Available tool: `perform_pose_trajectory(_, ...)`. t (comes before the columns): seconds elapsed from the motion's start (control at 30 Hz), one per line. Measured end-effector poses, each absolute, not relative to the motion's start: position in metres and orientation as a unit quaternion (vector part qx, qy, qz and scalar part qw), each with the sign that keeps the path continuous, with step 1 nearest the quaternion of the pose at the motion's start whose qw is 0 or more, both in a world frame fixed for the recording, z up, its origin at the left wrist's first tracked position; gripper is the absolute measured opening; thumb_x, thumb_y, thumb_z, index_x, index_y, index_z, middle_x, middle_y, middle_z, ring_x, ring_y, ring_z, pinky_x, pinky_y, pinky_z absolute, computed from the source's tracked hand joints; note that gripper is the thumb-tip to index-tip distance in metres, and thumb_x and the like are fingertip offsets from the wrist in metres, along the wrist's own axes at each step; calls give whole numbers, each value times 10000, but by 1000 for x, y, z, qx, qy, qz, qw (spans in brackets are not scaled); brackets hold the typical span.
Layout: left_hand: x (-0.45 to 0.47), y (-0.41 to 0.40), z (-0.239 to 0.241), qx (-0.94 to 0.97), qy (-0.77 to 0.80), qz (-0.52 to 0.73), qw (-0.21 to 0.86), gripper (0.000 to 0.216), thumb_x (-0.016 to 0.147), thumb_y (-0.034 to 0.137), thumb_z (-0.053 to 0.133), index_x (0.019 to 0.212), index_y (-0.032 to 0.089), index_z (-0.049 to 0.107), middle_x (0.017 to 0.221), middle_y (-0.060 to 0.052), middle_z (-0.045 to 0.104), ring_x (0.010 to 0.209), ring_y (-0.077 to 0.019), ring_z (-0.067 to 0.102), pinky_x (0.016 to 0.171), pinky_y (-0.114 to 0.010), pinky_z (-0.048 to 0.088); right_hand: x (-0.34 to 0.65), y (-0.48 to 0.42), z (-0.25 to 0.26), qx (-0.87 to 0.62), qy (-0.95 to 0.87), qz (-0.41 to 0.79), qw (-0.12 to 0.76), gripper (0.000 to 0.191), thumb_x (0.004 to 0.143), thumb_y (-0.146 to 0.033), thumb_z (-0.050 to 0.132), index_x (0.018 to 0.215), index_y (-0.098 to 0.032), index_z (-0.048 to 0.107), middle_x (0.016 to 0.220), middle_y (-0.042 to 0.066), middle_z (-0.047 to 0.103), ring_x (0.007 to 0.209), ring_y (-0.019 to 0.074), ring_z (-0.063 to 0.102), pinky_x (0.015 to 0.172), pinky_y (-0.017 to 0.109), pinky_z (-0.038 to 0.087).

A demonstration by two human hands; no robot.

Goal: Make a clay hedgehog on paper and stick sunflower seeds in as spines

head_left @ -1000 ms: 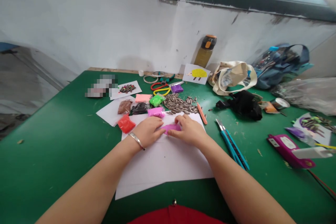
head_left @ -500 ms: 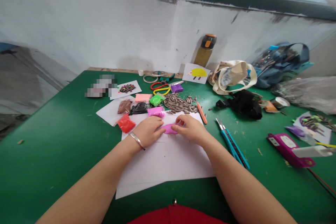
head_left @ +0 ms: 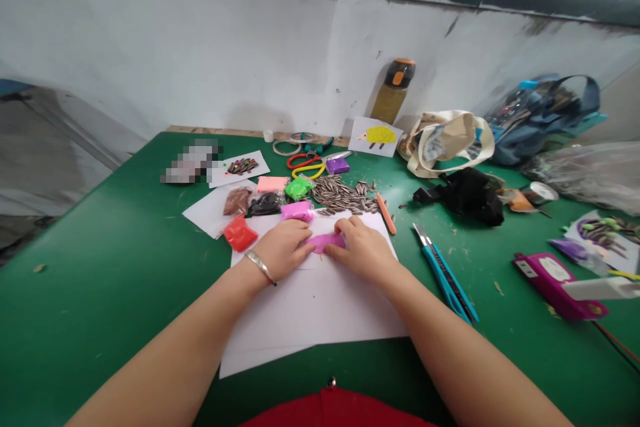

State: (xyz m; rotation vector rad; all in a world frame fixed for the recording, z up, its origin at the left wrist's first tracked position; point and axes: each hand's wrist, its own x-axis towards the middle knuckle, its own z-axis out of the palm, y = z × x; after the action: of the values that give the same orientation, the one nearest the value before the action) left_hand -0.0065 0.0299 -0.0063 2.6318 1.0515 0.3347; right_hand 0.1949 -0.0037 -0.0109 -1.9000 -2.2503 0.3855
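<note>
A flat pink piece of clay point(head_left: 325, 241) lies on the white paper sheets point(head_left: 310, 313) in front of me. My left hand point(head_left: 283, 250), with a silver bracelet on the wrist, has its fingers curled and pressing the clay's left end. My right hand point(head_left: 363, 250) pinches and presses the clay's right end with bent fingers. Just beyond my hands lie small bags of coloured clay: magenta point(head_left: 297, 211), red point(head_left: 239, 232), green point(head_left: 299, 187), pink point(head_left: 273, 183). A heap of striped sunflower seeds point(head_left: 345, 195) sits behind them.
Two blue utility knives point(head_left: 445, 273) lie to the right of the paper, an orange stick point(head_left: 386, 213) by the seeds. Scissors point(head_left: 306, 165), a hedgehog picture point(head_left: 375, 137), a bottle point(head_left: 393, 90), bags point(head_left: 450, 140) and a purple case point(head_left: 557, 277) crowd the green table point(head_left: 100, 267).
Both hands stay on the pink clay, with the right fingers shifting slightly along it. The view has tilted a little, moving the scene upward.
</note>
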Motion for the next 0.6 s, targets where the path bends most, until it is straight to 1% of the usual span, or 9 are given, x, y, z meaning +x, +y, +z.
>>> perform_pose_trajectory(0.1, -6, 30, -6, 913, 366, 115, 143, 194, 875, 279, 504, 826, 172, 658, 931, -71, 667, 984, -214, 586, 898, -337, 463, 197, -1, -10, -646, -737, 180, 88, 311, 829, -529, 534, 952, -245, 559, 956, 24, 568, 772, 170, 555, 607, 270, 304)
perform_pose_trajectory(0.17, -6, 30, -5, 913, 365, 110, 143, 199, 877, 278, 501, 818, 169, 656, 930, -73, 664, 976, -215, 587, 889, -341, 465, 196, 0, -9, -650, -729, 194, 87, 341, 828, -565, 513, 947, -248, 559, 950, 23, 572, 779, 175, 559, 603, 270, 306)
perform_pose_trajectory(0.27, -5, 30, -5, 914, 365, 103, 145, 214, 884, 270, 488, 811, 160, 657, 937, -81, 662, 975, -217, 587, 889, -343, 466, 191, -2, -9, -654, -737, 149, 80, 411, 799, -607, 525, 971, -233, 543, 958, 42, 571, 770, 192, 557, 597, 280, 296)
perform_pose_trajectory(0.33, -5, 30, -5, 914, 365, 104, 143, 222, 889, 265, 479, 823, 157, 661, 949, -85, 665, 979, -218, 588, 892, -344, 467, 188, -4, -8, -654, -743, 124, 73, 418, 793, -604, 531, 971, -226, 537, 960, 49, 569, 764, 198, 556, 592, 284, 289)
perform_pose_trajectory(0.5, -6, 30, -7, 914, 365, 118, 132, 245, 901, 220, 440, 883, 148, 674, 986, -87, 678, 1024, -215, 586, 932, -343, 463, 189, -2, -7, -657, -733, 160, 74, 447, 792, -646, 502, 972, -238, 540, 978, 40, 574, 804, 208, 571, 607, 288, 313)
perform_pose_trajectory(0.6, -6, 30, -7, 913, 368, 118, 130, 253, 892, 182, 427, 896, 147, 678, 996, -84, 685, 1038, -209, 588, 953, -341, 461, 186, -2, -7, -666, -730, 141, 65, 473, 781, -656, 505, 980, -229, 540, 983, 53, 577, 822, 222, 578, 615, 296, 326)
